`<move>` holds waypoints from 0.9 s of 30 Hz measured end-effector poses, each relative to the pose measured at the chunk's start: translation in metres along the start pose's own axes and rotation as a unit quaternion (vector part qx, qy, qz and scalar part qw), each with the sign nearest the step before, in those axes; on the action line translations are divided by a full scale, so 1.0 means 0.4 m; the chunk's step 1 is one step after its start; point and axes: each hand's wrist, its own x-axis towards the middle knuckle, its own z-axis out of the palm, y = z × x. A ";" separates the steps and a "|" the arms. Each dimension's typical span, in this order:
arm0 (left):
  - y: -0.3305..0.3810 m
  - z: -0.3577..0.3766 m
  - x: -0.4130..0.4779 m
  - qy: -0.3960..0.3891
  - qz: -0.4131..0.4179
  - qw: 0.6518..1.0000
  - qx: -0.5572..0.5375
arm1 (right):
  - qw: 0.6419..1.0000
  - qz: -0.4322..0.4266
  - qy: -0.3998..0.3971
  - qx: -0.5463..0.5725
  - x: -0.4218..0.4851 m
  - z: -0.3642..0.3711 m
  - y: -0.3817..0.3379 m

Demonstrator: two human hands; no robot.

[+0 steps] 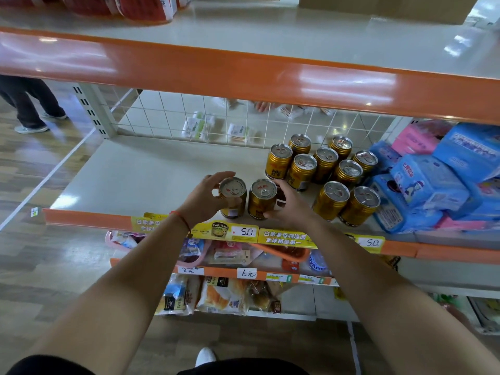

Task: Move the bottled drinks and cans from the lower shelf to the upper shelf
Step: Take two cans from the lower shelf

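Observation:
Several gold cans stand upright on the lower shelf (pixel 140 180), clustered right of centre. My left hand (pixel 205 198) curls round the front-left gold can (pixel 233 197) near the shelf's front edge. My right hand (pixel 289 205) grips the gold can beside it (pixel 262 198), fingers wrapped round its right side. Both held cans stand on the shelf. The remaining gold cans (pixel 324 169) sit behind and to the right. The upper shelf (pixel 270 33), with an orange front rail, is bare across its middle.
Blue and pink soft packs (pixel 438 177) are piled at the right end of the lower shelf. A white wire grid (pixel 189 117) backs the shelf. Red packages (pixel 146 6) sit at the upper shelf's far left. A person's legs (pixel 27 104) stand at the left.

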 end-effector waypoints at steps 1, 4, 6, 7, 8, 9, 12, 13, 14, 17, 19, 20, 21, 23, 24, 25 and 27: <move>-0.004 -0.014 0.004 -0.018 0.000 1.000 0.001 | 1.000 0.003 -0.009 0.006 -0.001 -0.006 0.002; -0.006 -0.049 0.008 -0.065 0.007 0.998 0.019 | 1.000 0.004 -0.029 0.009 -0.006 -0.019 0.007; -0.002 -0.042 0.011 -0.075 0.004 0.997 0.024 | 0.999 0.008 -0.033 0.006 -0.007 -0.018 0.008; 0.000 -0.030 0.010 -0.059 0.002 0.998 0.033 | 0.999 0.007 -0.033 0.002 -0.008 -0.016 0.006; 0.002 -0.015 0.008 -0.028 0.003 0.999 0.046 | 1.000 0.001 -0.029 -0.002 -0.007 -0.013 0.003; 0.002 -0.001 0.007 0.005 0.002 0.998 0.058 | 1.000 -0.008 -0.024 -0.006 -0.005 -0.009 -0.001; 0.003 0.011 0.002 0.037 0.014 0.997 0.069 | 0.999 -0.032 -0.006 -0.013 0.001 0.001 -0.014; 0.000 0.005 0.005 0.021 0.022 0.997 0.068 | 0.999 -0.035 0.000 -0.013 0.004 0.003 -0.016; 0.000 -0.005 0.008 -0.008 0.028 0.998 0.060 | 0.999 -0.036 0.005 -0.009 0.005 0.004 -0.015; 0.003 -0.045 0.014 -0.125 0.014 0.991 0.044 | 0.999 -0.038 0.010 -0.012 0.006 0.007 -0.009; 0.009 -0.050 0.014 -0.162 0.005 0.985 0.050 | 0.999 -0.037 0.008 -0.016 0.006 0.007 -0.006; 0.015 -0.044 0.012 -0.156 0.003 0.986 0.049 | 0.999 -0.035 0.007 -0.013 0.007 0.007 -0.006; 0.019 -0.034 0.009 -0.132 0.001 0.990 0.051 | 0.999 -0.033 0.006 -0.010 0.007 0.006 -0.008; 0.021 -0.014 0.002 -0.055 -0.001 0.996 0.067 | 0.999 -0.034 0.011 -0.011 0.008 0.006 -0.011; 0.018 -0.009 0.000 -0.025 -0.001 0.997 0.069 | 0.999 -0.034 0.013 -0.013 0.008 0.006 -0.011; 0.014 -0.007 -0.001 -0.009 0.005 0.998 0.066 | 0.999 -0.034 0.015 -0.016 0.008 0.006 -0.011; 0.003 -0.012 0.001 -0.013 0.012 0.998 0.054 | 0.999 -0.034 0.016 -0.020 0.006 0.006 -0.011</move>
